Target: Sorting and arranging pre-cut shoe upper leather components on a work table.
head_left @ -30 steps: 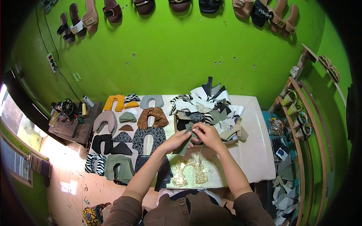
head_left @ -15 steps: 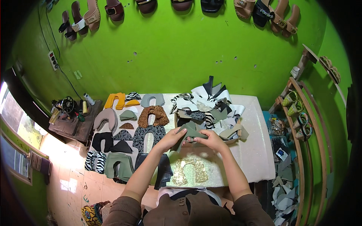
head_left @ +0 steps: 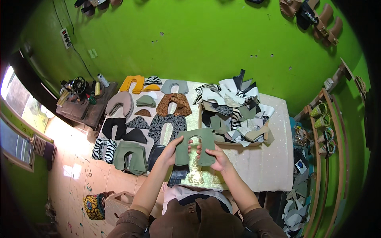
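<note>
A green U-shaped shoe-upper piece [head_left: 183, 148] is spread between my hands above the table's front part, its opening facing me. My left hand [head_left: 171, 151] is closed on its left leg, while my right hand [head_left: 219, 158] grips the right leg. Below it, a gold glittery piece [head_left: 195, 176] lies on the table, mostly hidden. Dark leather pieces [head_left: 178, 174] rest beside my left forearm. To the left lies a stack of similar green U-shaped pieces [head_left: 137, 152], near zebra-print ones [head_left: 104, 150].
A box of mixed scraps [head_left: 238, 142] stands at the table's back right. Grey [head_left: 174, 86], leopard-print [head_left: 174, 104] and yellow [head_left: 131, 84] cut pieces fill the left side. A sewing machine [head_left: 78, 87] stands far left; a wooden rack [head_left: 332, 119] is at right.
The green piece, folded and bunched up near the scrap box before, is now opened flat and closer to me. My hands have moved apart to its two legs. The view has shifted.
</note>
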Available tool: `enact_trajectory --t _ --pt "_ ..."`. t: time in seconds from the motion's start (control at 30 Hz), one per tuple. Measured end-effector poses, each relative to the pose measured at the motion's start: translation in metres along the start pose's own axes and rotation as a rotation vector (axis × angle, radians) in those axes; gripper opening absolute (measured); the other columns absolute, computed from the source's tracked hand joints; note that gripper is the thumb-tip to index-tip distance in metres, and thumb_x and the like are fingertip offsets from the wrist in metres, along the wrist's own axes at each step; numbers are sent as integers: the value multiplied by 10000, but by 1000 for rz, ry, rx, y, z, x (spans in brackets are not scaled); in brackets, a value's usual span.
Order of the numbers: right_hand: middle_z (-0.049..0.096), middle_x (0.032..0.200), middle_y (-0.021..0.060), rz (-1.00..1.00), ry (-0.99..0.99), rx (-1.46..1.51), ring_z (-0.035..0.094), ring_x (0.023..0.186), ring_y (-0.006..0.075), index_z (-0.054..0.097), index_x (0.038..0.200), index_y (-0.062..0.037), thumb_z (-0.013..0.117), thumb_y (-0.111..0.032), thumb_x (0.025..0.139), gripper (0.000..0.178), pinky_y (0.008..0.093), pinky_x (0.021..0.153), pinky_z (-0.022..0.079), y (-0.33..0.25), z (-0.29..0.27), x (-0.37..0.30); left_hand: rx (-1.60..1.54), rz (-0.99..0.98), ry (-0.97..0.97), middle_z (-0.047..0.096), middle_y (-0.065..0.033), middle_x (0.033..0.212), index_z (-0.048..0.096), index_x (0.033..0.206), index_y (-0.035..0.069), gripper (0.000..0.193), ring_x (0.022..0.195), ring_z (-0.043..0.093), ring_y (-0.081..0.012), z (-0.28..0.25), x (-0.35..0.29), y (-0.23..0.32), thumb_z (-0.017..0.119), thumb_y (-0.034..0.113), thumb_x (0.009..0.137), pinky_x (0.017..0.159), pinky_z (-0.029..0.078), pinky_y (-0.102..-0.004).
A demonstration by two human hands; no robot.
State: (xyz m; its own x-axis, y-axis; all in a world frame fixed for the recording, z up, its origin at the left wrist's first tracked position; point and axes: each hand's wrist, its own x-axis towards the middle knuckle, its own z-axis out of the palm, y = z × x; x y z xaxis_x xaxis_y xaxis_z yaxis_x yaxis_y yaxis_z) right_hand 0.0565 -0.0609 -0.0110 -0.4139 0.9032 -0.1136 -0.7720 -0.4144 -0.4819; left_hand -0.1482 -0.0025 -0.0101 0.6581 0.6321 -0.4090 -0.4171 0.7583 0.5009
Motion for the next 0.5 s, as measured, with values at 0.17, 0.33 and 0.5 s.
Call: enact_trajectory --t 0.17,0.33,0.5 --pt "389 1299 186 99 33 112 404 1196 309 263 1329 -38 455 100 770 607 424 979 381 36 -1 11 -268 27 -33 474 -192 1227 352 1243 -74 425 1093 503 -250 -40 -33 -14 408 171 901 918 435 -360" --pt "380 1306 180 136 130 125 396 1208 298 259 1338 -55 444 120 756 636 416 981 376 79 10 33 29 143 145 505 -176 1192 374 1227 -58 339 1061 527 -232 -73 -77 -6 380 47 905 923 435 -345" --pt "398 1290 144 205 147 180 400 1208 289 278 1338 -77 471 82 785 607 417 960 395 138 38 70 363 240 450 587 -96 1019 506 1107 -21 252 883 568 -135 -128 -127 23 442 125 913 768 467 -254"
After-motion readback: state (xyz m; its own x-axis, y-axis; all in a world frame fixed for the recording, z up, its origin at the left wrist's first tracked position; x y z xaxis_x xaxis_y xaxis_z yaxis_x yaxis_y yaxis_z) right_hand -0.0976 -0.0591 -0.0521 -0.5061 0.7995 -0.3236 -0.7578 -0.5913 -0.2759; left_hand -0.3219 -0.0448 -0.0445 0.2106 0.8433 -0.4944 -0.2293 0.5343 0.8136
